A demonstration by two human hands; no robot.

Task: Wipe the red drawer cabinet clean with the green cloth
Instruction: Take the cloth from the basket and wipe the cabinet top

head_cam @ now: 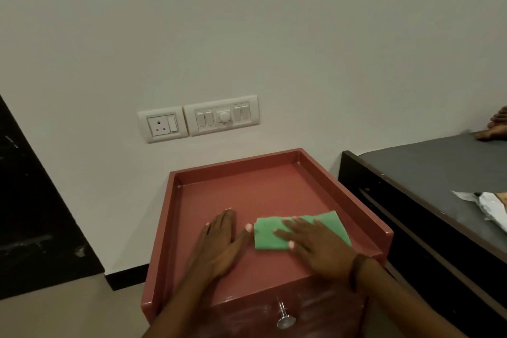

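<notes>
Wiping step: judged as a pass across the recessed top of the red drawer cabinet (247,195), with cloth and palm both down flat on it.
Green cloth (267,236): folded into a pad, lying on the right half of the top, nearer the front than the back wall, just inside the right rim.
Right hand (321,250): laid flat over the cloth's near-right part, fingers straight and spread, pressing down rather than pinching; dark band at the wrist.
Left hand (219,244): flat on bare red surface just left of the cloth, fingers straight and close together, thumb stretched toward the cloth edge, touching or nearly so; holding nothing, seemingly bracing.
Progress: early to middle, by judgement; back strip and left half of the top outside the cloth's reach for now; pale smears showing on the drawer front around the metal knob (284,315).
Next move: probably sliding the pad leftward or toward the back wall under even palm pressure; needing the left hand lifted out of the path, and fingertips worked into the corners below the raised rim.
Later: drawer front and sides, likely calling for a bunched hold on the cloth instead of a flat palm.
Risk: folded pad opening out or slipping from under spread fingers on smooth paint.
Surroundings: switch panel (221,115) and socket (162,124) on the wall behind; dark table (425,167) at right with a foil wrapper (491,208).
</notes>
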